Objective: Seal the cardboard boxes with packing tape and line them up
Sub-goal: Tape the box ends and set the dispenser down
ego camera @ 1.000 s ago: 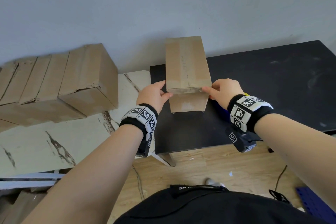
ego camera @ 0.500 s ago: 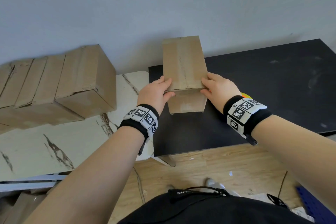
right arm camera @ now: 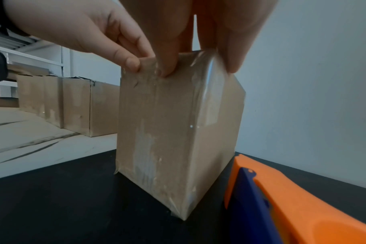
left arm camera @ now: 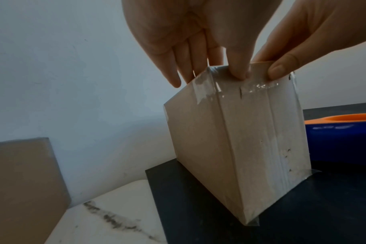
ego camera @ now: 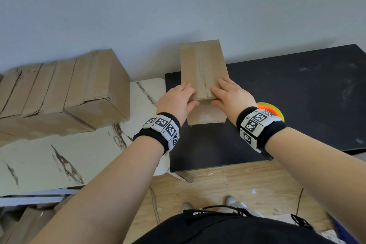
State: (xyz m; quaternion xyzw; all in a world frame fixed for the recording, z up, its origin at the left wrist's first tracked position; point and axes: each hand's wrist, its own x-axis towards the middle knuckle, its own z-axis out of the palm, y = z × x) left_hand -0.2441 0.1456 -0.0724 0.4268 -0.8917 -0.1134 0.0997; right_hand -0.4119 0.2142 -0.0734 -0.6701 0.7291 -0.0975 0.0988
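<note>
Head view: standing upright on the black table, at 12 o'clock from the person, a narrow cardboard box with clear tape down its top seam. Pressing flat on the near end of that top, left hand and right hand, fingers straight and close together, thumbs hooking over the near edge. Peeking out at 3 o'clock, just beside the right wrist, an orange tape dispenser. Lining up at 9 o'clock on the marble-patterned table, a row of sealed boxes.

Left wrist view: fingers lying over the box top, thumb pressing tape against its front face, the right hand's thumb alongside. Sitting at 3 o'clock, the orange and blue dispenser.

Right wrist view: both thumbs pressing the box front, just below its top edge; dispenser lying at 4 o'clock, just beside the box.
</note>
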